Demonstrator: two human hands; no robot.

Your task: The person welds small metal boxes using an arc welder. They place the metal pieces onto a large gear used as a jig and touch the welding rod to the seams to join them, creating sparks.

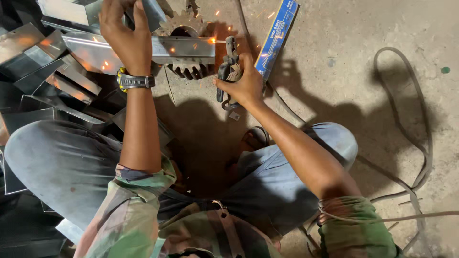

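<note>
On the concrete floor [334, 57] a long blue carton [276, 36] lies tilted, near the top edge. A dark cable [423, 119] curves in a loop at the right side. At the left, many cut pieces of sheet metal [33, 62] are piled, overlapping each other

The angle bar [186, 49] is smooth bare steel with a dull sheen that catches the orange glow, and the stacked steel offcuts [52, 71] beside it have the same grey, lightly glossy finish. Under it the gear wheel [184, 28] is rough, rusty brown metal, and the electrode holder [228, 67] is dark worn metal wrapped with frayed cloth. The electrode box [277, 33] is glossy blue printed cardboard, the floor [373, 28] rough, dusty matt concrete, the cable [420, 119] matt rubber.
</note>
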